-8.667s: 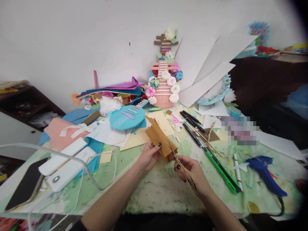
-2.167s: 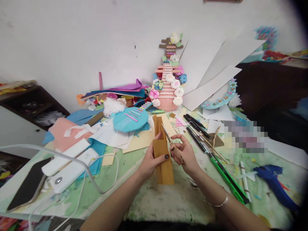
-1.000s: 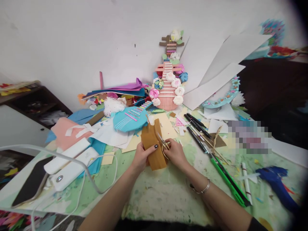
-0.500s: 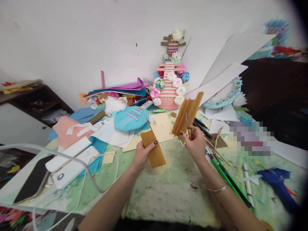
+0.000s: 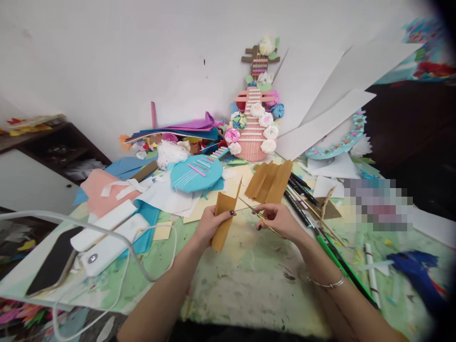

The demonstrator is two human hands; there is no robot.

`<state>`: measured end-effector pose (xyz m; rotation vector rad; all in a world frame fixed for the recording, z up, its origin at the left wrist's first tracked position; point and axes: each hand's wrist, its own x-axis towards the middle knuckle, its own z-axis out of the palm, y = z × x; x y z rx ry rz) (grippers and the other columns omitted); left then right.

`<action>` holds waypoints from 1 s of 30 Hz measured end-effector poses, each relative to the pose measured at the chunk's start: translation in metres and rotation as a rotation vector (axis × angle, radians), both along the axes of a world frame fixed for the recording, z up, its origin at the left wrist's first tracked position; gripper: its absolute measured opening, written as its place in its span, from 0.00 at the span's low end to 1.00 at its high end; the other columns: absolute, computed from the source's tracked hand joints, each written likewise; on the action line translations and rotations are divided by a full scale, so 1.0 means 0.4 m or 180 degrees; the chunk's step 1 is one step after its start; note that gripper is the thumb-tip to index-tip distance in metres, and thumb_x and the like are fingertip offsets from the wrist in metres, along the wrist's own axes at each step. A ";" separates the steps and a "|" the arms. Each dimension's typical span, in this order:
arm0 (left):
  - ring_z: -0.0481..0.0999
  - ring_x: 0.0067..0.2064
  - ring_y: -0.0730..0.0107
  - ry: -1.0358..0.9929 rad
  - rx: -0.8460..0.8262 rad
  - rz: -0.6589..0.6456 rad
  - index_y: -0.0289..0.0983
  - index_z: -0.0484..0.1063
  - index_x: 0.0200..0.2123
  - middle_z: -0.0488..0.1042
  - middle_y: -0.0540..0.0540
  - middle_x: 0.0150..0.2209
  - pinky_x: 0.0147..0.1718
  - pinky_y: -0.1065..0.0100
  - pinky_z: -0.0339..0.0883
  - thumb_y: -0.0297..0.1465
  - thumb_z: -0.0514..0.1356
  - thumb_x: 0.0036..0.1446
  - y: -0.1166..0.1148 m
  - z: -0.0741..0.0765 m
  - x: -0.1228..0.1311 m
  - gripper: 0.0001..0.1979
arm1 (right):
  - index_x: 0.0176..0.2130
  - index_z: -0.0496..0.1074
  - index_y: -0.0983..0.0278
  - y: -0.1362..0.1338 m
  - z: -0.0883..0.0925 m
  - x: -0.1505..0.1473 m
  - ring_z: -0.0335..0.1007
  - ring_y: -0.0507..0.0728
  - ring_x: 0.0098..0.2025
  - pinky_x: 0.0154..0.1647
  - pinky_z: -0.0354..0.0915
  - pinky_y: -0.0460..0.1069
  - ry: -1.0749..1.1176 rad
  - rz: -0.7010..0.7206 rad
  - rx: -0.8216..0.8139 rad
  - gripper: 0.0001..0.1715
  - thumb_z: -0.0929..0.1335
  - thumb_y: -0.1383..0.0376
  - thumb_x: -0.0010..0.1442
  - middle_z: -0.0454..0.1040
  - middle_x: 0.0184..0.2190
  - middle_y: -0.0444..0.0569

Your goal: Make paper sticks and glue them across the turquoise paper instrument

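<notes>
My left hand (image 5: 209, 224) grips a piece of brown crepe paper (image 5: 223, 230) between thumb and fingers; a thin strip stands up from its upper right edge. In my right hand (image 5: 280, 221) is a pair of small gold-handled scissors (image 5: 261, 217), its thin blades pointing left at the paper's right side. Whether the tips touch the paper I cannot tell. A larger sheet of pleated brown paper (image 5: 270, 181) lies on the table just beyond my right hand.
Behind lie a turquoise paper lute (image 5: 195, 175) and an upright pink flowered lute (image 5: 251, 137). To the right are black pens (image 5: 297, 209), a green-edged tool (image 5: 347, 270) and a blue glue gun (image 5: 415, 273). On the left, a white cable (image 5: 117, 237) arches over a phone (image 5: 53, 263).
My right hand has let go of the larger brown sheet, which now rests on the table. The scissors have swung round to point left, nearer the piece in my left hand.
</notes>
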<state>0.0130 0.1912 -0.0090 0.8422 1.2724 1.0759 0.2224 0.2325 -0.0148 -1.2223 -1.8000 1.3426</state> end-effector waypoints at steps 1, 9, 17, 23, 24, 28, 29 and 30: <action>0.70 0.23 0.74 0.0006 0.0006 -0.0049 0.32 0.71 0.28 0.73 0.48 0.23 0.21 0.74 0.60 0.35 0.67 0.40 0.000 0.001 -0.001 0.14 | 0.36 0.76 0.69 0.000 0.004 0.003 0.44 0.46 0.18 0.19 0.42 0.44 -0.0056 0.0053 -0.0032 0.26 0.76 0.56 0.37 0.54 0.13 0.35; 0.70 0.22 0.73 0.0145 -0.0050 -0.0273 0.32 0.72 0.28 0.73 0.48 0.23 0.20 0.73 0.60 0.35 0.67 0.40 -0.001 0.007 -0.007 0.13 | 0.40 0.76 0.72 0.002 0.026 0.014 0.52 0.46 0.16 0.16 0.48 0.42 0.0053 0.0291 -0.0542 0.26 0.74 0.61 0.40 0.67 0.13 0.42; 0.69 0.21 0.73 0.0006 -0.0111 -0.0481 0.32 0.73 0.26 0.73 0.49 0.22 0.20 0.73 0.59 0.35 0.67 0.39 -0.001 0.008 -0.009 0.13 | 0.40 0.76 0.71 0.003 0.022 0.020 0.53 0.44 0.13 0.12 0.47 0.41 0.0211 0.0396 -0.0710 0.22 0.70 0.68 0.42 0.71 0.14 0.44; 0.69 0.21 0.74 0.0023 -0.0145 -0.0496 0.32 0.74 0.26 0.73 0.49 0.22 0.20 0.74 0.59 0.36 0.67 0.39 0.001 0.009 -0.012 0.13 | 0.42 0.76 0.71 0.012 0.001 0.029 0.50 0.45 0.12 0.12 0.47 0.43 0.0133 0.0306 -0.0701 0.24 0.71 0.61 0.45 0.71 0.16 0.45; 0.69 0.22 0.74 0.0048 -0.0109 -0.0460 0.32 0.73 0.27 0.73 0.49 0.22 0.21 0.74 0.59 0.36 0.67 0.40 0.001 0.007 -0.012 0.13 | 0.42 0.75 0.71 0.017 -0.005 0.031 0.49 0.45 0.12 0.12 0.47 0.43 0.0068 0.0158 -0.0591 0.26 0.71 0.58 0.45 0.70 0.15 0.44; 0.72 0.26 0.72 0.0076 0.0129 -0.0328 0.33 0.72 0.32 0.74 0.48 0.28 0.25 0.73 0.63 0.35 0.67 0.41 0.005 -0.008 -0.013 0.15 | 0.40 0.76 0.69 0.039 -0.023 0.047 0.54 0.48 0.17 0.17 0.48 0.44 -0.0555 -0.0809 0.0483 0.31 0.73 0.51 0.42 0.64 0.14 0.42; 0.72 0.27 0.71 0.0071 0.0138 -0.0321 0.33 0.71 0.32 0.75 0.47 0.28 0.25 0.72 0.63 0.35 0.67 0.41 0.006 -0.011 -0.013 0.15 | 0.40 0.77 0.69 0.042 -0.024 0.050 0.54 0.48 0.18 0.18 0.48 0.44 -0.0655 -0.0921 0.0653 0.31 0.73 0.50 0.42 0.63 0.15 0.41; 0.72 0.27 0.71 0.0077 0.0122 -0.0318 0.33 0.71 0.32 0.74 0.47 0.28 0.25 0.72 0.63 0.35 0.67 0.41 0.006 -0.012 -0.012 0.15 | 0.40 0.77 0.69 0.043 -0.024 0.052 0.54 0.49 0.18 0.18 0.48 0.44 -0.0662 -0.0903 0.0711 0.31 0.73 0.50 0.42 0.63 0.15 0.41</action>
